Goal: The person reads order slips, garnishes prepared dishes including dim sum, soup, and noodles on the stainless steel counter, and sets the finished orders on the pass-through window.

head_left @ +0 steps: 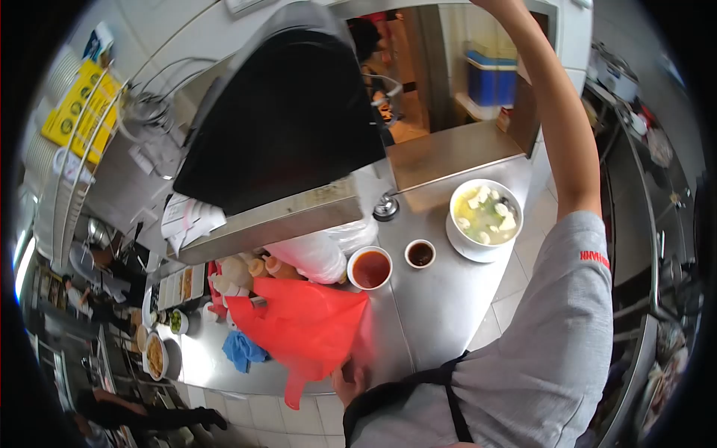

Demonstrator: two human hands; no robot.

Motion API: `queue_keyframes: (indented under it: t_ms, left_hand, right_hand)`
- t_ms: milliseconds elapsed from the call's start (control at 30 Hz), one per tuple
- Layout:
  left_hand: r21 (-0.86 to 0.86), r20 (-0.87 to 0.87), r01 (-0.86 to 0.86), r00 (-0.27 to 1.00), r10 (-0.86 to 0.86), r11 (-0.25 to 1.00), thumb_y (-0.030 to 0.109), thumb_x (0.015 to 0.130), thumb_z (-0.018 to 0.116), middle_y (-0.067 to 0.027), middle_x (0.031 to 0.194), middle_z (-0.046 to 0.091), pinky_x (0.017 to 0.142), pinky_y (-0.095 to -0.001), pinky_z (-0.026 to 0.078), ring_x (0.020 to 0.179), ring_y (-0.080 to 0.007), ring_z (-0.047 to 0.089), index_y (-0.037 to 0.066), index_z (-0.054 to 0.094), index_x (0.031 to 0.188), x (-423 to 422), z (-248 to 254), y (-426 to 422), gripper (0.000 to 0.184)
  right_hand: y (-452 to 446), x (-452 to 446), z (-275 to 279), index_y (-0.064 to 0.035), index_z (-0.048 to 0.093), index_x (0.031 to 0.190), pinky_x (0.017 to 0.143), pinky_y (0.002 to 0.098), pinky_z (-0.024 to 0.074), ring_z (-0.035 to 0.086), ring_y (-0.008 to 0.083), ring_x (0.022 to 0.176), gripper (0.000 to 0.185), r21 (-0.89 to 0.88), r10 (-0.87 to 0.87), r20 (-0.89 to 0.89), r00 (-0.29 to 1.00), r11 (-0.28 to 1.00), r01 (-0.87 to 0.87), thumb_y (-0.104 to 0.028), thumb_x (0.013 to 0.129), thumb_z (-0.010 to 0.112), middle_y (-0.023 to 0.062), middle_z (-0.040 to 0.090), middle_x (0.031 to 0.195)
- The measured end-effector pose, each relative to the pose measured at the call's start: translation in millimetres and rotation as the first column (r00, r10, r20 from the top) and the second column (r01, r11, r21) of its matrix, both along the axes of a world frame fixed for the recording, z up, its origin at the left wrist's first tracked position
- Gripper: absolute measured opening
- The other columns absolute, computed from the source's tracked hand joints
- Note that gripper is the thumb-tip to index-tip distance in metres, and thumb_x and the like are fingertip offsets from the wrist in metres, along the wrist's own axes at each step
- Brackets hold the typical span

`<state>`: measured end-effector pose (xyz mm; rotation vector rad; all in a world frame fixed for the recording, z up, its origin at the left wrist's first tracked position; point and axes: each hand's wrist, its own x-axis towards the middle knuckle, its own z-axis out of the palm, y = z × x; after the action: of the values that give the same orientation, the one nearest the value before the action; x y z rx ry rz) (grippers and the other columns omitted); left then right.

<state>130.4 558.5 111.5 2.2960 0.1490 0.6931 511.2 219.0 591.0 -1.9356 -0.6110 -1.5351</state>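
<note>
My left hand [349,382] is at the lower middle, its fingers closed on a red plastic bag [306,321] that spreads over the steel counter. My right arm reaches up past the top edge, and the hand at its end is out of frame. On the counter [455,299] beyond the bag stand a white cup of red sauce [370,269] and a smaller cup of dark sauce [420,254]. A large white bowl of soup [485,216] stands at the counter's right side.
A black screen [284,112] hangs above the counter. A service bell [386,207], a blue cloth [243,350], squeeze bottles [261,267] and clear plastic bags [314,252] lie around. People in dark clothes are at the lower left and behind the hatch.
</note>
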Motion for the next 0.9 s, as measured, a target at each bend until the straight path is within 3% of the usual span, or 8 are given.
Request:
queue_keyframes:
  t_ms: [133,167,233,267,367,467,567,900]
  left_hand:
    - [-0.060,-0.020,0.039,0.999,-0.040,0.997,0.016,0.070,0.059,-0.0147,0.099,0.057,0.085,-0.0404,0.038,0.097,-0.0329,0.049,0.001,0.054,0.104,1.2,10.8,-4.9,0.037]
    - [-0.081,-0.011,0.057,0.998,-0.059,0.995,0.015,0.071,0.058,-0.0147,0.099,0.058,0.086,-0.0405,0.037,0.099,-0.0326,0.049,0.001,0.054,0.104,0.3,9.9,-5.9,0.036]
    - [-0.124,0.015,0.092,0.996,-0.091,0.988,0.013,0.072,0.057,-0.0146,0.099,0.058,0.088,-0.0406,0.036,0.104,-0.0321,0.047,0.001,0.054,0.103,-0.1,5.0,-4.2,0.034]
    - [-0.072,-0.003,0.128,0.992,-0.128,0.989,0.012,0.072,0.057,-0.0136,0.097,0.060,0.085,-0.0390,0.039,0.102,-0.0299,0.050,-0.001,0.053,0.105,-1.7,1.7,-1.4,0.035]
    - [-0.239,-0.070,0.234,0.964,-0.257,0.942,0.013,0.073,0.057,-0.0130,0.096,0.061,0.080,-0.0354,0.044,0.094,-0.0262,0.056,-0.001,0.054,0.105,-0.5,23.7,-25.5,0.035]
    - [-0.295,-0.069,0.375,0.909,-0.411,0.879,0.008,0.074,0.057,-0.0128,0.095,0.061,0.073,-0.0299,0.048,0.086,-0.0212,0.060,-0.002,0.055,0.104,-3.4,-7.8,-35.3,0.032]
    - [-0.411,-0.086,0.364,0.897,-0.433,0.836,0.001,0.075,0.055,-0.0140,0.096,0.061,0.073,-0.0272,0.048,0.084,-0.0191,0.061,-0.004,0.056,0.101,-4.1,-0.1,-65.9,0.027]
    - [-0.408,-0.292,0.282,0.861,-0.417,0.868,0.000,0.080,0.050,-0.0138,0.092,0.061,0.077,-0.0272,0.046,0.080,-0.0170,0.061,-0.006,0.046,0.113,-24.4,27.4,-63.7,0.034]
  right_hand:
    - [-108.1,-82.1,-117.7,-0.0017,0.061,0.098,0.063,0.0255,0.0429,0.051,0.0104,0.063,0.027,0.131,-0.190,-0.062,0.980,0.972,0.197,-0.024,0.084,0.055,0.0074,0.061,0.074]
    - [-141.9,-95.6,-165.5,0.0008,0.061,0.097,0.063,0.0227,0.0426,0.051,0.0079,0.065,0.027,0.231,-0.175,-0.324,0.930,0.938,0.257,-0.023,0.084,0.055,0.0048,0.060,0.073]
    - [-168.5,-122.0,-273.9,-0.0011,0.044,0.060,0.045,0.0249,0.0294,0.032,0.0078,0.052,0.033,0.417,-0.031,-0.437,0.899,0.878,0.233,-0.019,0.085,0.053,-0.0001,0.036,0.052]
    - [-174.0,-145.5,-332.1,-0.0029,0.044,0.059,0.045,0.0244,0.0300,0.033,0.0077,0.051,0.031,0.389,-0.030,-0.697,0.716,0.823,0.413,-0.019,0.084,0.055,-0.0013,0.036,0.052]
    - [-149.6,-214.0,-456.8,-0.0019,0.062,0.080,0.056,0.0242,0.0394,0.051,0.0086,0.060,0.019,0.498,0.335,-0.849,0.409,0.767,0.404,-0.019,0.082,0.055,0.0016,0.058,0.063]
    - [-104.8,-247.0,-486.1,0.0004,0.062,0.095,0.070,0.0270,0.0437,0.058,0.0145,0.075,0.024,0.389,0.267,-0.905,0.330,0.831,0.396,-0.019,0.081,0.056,0.0110,0.064,0.084]
    - [-72.0,-244.8,-465.8,-0.0004,0.056,0.106,0.050,0.0226,0.0428,0.053,0.0094,0.061,0.027,0.659,0.625,-0.744,0.235,0.630,0.411,-0.016,0.084,0.051,0.0059,0.059,0.071]
    - [-73.9,-193.1,-476.6,0.0071,0.049,0.096,0.035,0.0224,0.0409,0.049,0.0108,0.039,0.021,0.862,0.855,-0.437,0.280,0.308,0.403,-0.011,0.086,0.043,0.0115,0.060,0.063]
